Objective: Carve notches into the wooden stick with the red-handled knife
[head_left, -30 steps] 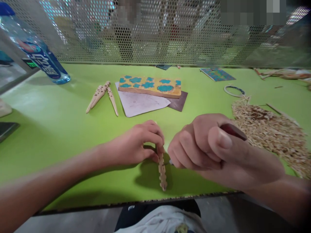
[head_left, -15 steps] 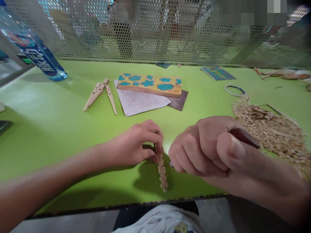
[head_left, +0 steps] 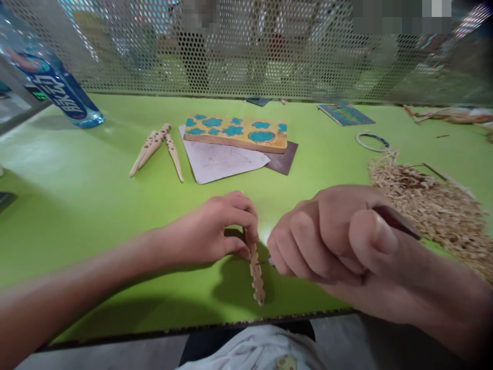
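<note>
My left hand (head_left: 227, 226) pinches the upper end of a notched wooden stick (head_left: 257, 280) between thumb and fingers, the stick's lower end pointing toward the table's front edge. My right hand (head_left: 323, 236) is wrapped in a fist around a carving knife (head_left: 398, 221); its dark reddish handle sticks out past the thumb. A thin metal tip shows below the knuckles, at the stick's right side. Whether it touches the wood, I cannot tell. Farther back lie several similar carved sticks (head_left: 154, 146) with notched upper parts and tapering ends.
A yellow block with blue patches (head_left: 234, 132) rests on white sandpaper (head_left: 219, 162) and a dark sheet (head_left: 285, 159). Wood shavings (head_left: 431, 210) are heaped at right, near a ring-shaped tape roll (head_left: 372, 142). A plastic bottle (head_left: 65, 87) stands back left, before a perforated metal screen (head_left: 246, 51).
My right fist has turned slightly, its knife handle's end shifting a little right and down. My left hand keeps its hold on the stick almost unmoved.
</note>
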`<action>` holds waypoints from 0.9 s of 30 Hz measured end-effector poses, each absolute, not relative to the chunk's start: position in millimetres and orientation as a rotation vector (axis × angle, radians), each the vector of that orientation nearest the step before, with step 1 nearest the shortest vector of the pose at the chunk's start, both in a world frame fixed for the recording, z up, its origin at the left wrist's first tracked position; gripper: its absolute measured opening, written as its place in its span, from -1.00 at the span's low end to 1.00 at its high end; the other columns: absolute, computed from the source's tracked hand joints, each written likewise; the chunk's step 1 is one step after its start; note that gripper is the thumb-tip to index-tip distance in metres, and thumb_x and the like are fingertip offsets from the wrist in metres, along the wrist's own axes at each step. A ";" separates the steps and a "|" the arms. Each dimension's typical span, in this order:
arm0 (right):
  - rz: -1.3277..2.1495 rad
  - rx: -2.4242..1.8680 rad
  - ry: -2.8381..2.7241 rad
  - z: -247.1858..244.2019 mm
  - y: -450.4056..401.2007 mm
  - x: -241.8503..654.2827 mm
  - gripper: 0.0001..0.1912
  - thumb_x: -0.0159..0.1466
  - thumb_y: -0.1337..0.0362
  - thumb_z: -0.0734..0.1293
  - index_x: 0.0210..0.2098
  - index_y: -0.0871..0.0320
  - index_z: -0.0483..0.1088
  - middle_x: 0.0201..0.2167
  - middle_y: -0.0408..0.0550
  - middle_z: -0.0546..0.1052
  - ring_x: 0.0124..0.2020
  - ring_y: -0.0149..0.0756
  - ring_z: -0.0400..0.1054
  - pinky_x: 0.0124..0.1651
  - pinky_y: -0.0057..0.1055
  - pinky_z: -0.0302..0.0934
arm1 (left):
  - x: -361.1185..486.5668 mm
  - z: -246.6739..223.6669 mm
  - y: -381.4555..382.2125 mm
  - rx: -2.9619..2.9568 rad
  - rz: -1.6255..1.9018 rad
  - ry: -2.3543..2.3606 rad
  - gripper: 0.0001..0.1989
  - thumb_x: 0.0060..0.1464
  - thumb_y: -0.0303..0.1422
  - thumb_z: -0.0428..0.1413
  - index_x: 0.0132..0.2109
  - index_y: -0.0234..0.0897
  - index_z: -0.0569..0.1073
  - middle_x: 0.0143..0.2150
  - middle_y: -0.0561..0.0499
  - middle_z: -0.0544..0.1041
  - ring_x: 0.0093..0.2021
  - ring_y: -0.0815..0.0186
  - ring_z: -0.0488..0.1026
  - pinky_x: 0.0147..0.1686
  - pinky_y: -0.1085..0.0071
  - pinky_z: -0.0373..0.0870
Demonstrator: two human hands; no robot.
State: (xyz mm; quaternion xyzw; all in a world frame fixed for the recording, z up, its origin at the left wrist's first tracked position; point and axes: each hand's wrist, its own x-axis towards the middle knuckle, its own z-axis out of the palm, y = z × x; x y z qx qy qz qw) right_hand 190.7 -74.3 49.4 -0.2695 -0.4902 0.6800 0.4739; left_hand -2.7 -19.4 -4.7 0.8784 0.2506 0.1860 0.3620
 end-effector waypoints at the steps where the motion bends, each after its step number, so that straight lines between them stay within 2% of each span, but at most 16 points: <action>1: 1.662 -0.665 -1.194 48.4 -74.8 191.1 -0.38 0.27 0.11 0.48 -0.75 0.18 0.16 -0.75 -0.26 0.23 -0.68 -0.49 0.16 -0.58 -0.42 0.17 | -2.9 -5.3 -19.1 2.261 0.475 0.643 -0.85 0.10 -0.59 0.21 -0.34 -0.25 0.59 -0.21 -0.02 0.57 -0.03 0.24 0.47 0.00 0.30 0.44; 7: 1.677 -0.658 -1.154 47.2 -76.4 191.3 -0.38 0.25 0.14 0.51 -0.75 0.20 0.15 -0.75 -0.26 0.24 -0.67 -0.49 0.19 -0.57 -0.43 0.19 | -4.1 -9.5 -17.2 2.258 0.521 0.585 -0.88 0.08 -0.58 0.25 -0.35 -0.27 0.57 -0.21 -0.02 0.55 -0.04 0.23 0.47 -0.02 0.30 0.43; 13: 1.680 -0.756 -1.178 54.5 -75.0 188.3 -0.29 0.25 0.05 0.49 -0.79 0.18 0.05 -0.80 -0.25 0.18 -0.71 -0.51 0.13 -0.60 -0.45 0.15 | -4.1 -9.2 -17.2 2.254 0.510 0.590 -0.87 0.09 -0.59 0.23 -0.34 -0.27 0.57 -0.21 -0.01 0.55 -0.04 0.24 0.46 -0.02 0.31 0.42; 17: 1.663 -0.754 -1.186 54.3 -74.9 188.7 -0.31 0.25 0.01 0.47 -0.77 0.17 0.07 -0.80 -0.24 0.17 -0.71 -0.49 0.12 -0.60 -0.42 0.15 | -4.5 -9.2 -17.2 2.252 0.513 0.587 -0.88 0.08 -0.58 0.24 -0.33 -0.27 0.57 -0.21 0.00 0.55 -0.04 0.25 0.45 -0.02 0.32 0.41; 20: 1.618 -0.728 -1.253 51.9 -77.9 189.7 -0.35 0.25 -0.03 0.45 -0.75 0.15 0.13 -0.77 -0.21 0.19 -0.68 -0.45 0.12 -0.56 -0.36 0.15 | -4.4 -9.3 -17.5 2.257 0.509 0.597 -0.88 0.10 -0.57 0.24 -0.34 -0.28 0.57 -0.20 -0.01 0.56 -0.06 0.26 0.44 -0.04 0.33 0.41; 25: 1.506 -0.579 -1.412 52.0 -87.5 187.4 -0.34 0.21 -0.17 0.39 -0.77 0.06 0.10 -0.72 -0.17 0.07 -0.65 -0.34 0.04 -0.58 -0.27 0.04 | -3.4 -11.3 -18.0 2.237 0.525 0.608 -0.87 0.12 -0.56 0.24 -0.37 -0.30 0.58 -0.20 -0.02 0.58 -0.12 0.32 0.45 0.00 0.33 0.40; 27: 1.467 -0.553 -1.467 52.4 -90.1 185.6 -0.35 0.18 -0.21 0.40 -0.76 0.05 0.12 -0.68 -0.15 0.07 -0.63 -0.32 0.05 -0.58 -0.26 0.04 | -2.8 -11.8 -17.8 2.216 0.520 0.589 -0.87 0.13 -0.55 0.24 -0.36 -0.29 0.60 -0.22 -0.02 0.59 -0.15 0.31 0.46 0.02 0.30 0.40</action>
